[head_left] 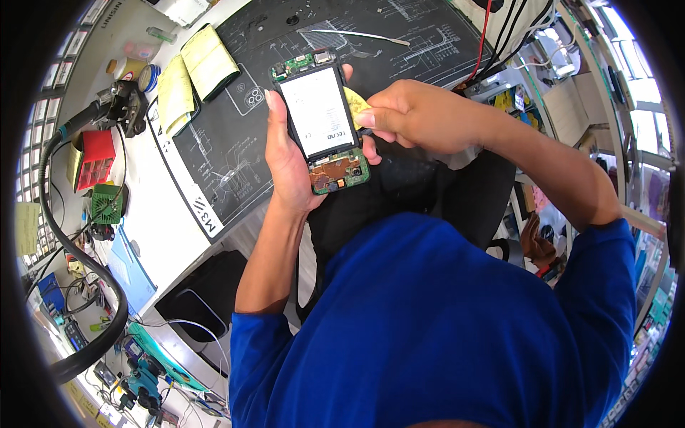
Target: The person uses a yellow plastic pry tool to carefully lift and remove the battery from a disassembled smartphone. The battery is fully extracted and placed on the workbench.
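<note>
In front of me my left hand [289, 167] is wrapped round an opened smartphone [314, 107], thumb along its left edge and fingertips at the right. The phone has no cover on this side. A white battery fills its middle, with green circuit boards above and below; copper-coloured patches show on the lower one. My right hand [421, 118] pinches a thin yellow piece [354, 100] between thumb and fingers, at the phone's right edge. Whether the piece is paper, cloth or plastic I cannot tell, and part of it is hidden by the fingers.
A black work mat [246, 171] with white line drawings covers the desk. On it lie a thin metal tool [364, 35] and yellow papers [208, 60] over dark flat items. Cables [499, 36] hang at the upper right. A red box [96, 158] and black flexible arm [61, 242] stand left.
</note>
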{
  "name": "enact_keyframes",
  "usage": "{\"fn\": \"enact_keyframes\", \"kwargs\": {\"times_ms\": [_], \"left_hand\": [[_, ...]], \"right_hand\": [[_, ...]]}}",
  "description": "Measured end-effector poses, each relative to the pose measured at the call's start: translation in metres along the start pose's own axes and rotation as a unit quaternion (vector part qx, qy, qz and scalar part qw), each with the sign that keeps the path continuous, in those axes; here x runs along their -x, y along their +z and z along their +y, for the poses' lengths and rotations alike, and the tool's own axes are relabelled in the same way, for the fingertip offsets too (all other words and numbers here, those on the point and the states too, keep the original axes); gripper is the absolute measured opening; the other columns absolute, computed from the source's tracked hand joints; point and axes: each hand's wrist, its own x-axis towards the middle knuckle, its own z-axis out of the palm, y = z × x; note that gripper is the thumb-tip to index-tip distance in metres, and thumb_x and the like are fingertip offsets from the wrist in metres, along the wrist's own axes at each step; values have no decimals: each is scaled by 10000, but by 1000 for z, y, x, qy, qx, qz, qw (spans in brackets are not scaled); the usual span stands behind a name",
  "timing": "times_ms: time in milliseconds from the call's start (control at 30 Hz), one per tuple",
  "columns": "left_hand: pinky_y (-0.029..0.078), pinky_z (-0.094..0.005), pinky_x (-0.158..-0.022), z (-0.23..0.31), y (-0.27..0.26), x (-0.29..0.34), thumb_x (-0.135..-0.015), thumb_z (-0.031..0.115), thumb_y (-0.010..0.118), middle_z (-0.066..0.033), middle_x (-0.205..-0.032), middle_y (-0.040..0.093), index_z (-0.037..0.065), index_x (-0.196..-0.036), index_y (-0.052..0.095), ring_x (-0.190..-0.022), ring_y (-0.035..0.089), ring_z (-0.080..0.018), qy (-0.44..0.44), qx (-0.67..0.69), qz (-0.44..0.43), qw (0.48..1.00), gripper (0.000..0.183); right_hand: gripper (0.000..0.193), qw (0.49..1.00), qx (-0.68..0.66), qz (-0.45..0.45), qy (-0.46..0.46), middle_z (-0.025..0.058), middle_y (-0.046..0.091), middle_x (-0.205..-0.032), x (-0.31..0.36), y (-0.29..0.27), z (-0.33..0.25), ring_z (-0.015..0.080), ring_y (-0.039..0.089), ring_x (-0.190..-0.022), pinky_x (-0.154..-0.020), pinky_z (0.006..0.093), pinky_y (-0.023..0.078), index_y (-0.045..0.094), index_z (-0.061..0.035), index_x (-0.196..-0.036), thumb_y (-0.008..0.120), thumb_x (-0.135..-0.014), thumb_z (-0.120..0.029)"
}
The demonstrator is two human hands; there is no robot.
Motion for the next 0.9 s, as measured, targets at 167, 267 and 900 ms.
{"fn": "enact_keyframes", "kwargs": {"times_ms": [167, 267, 900], "left_hand": [[647, -462, -703, 0, -4, 1, -1078, 796, 230, -239, -1020, 715, 1, -1659, 361, -761, 729, -322, 23, 20, -3, 1000, 993], [650, -465, -711, 0, -6, -1, -1083, 786, 230, -236, -1024, 716, 2, -1655, 367, -773, 734, -323, 38, 14, -5, 999, 981], [667, -437, -698, 6, -5, -4, -1067, 820, 176, -243, -1070, 722, -17, -1622, 410, -775, 759, -316, 8, -26, -37, 999, 1032]], "right_hand": [[448, 998, -26, 37, -52, -32, 535, -724, -5, 14, 10, 63, 426, -583, -523, 270, 360, 683, -51, -896, 498, -1162, -360], [452, 996, -37, 64, -42, -35, 559, -756, -4, 20, 7, 58, 439, -598, -518, 267, 362, 681, -44, -897, 500, -1161, -363], [485, 990, 127, -35, -46, 105, 562, -684, -14, -17, -8, 238, 513, -615, -651, 418, 449, 575, -28, -814, 485, -1128, -387]]}}
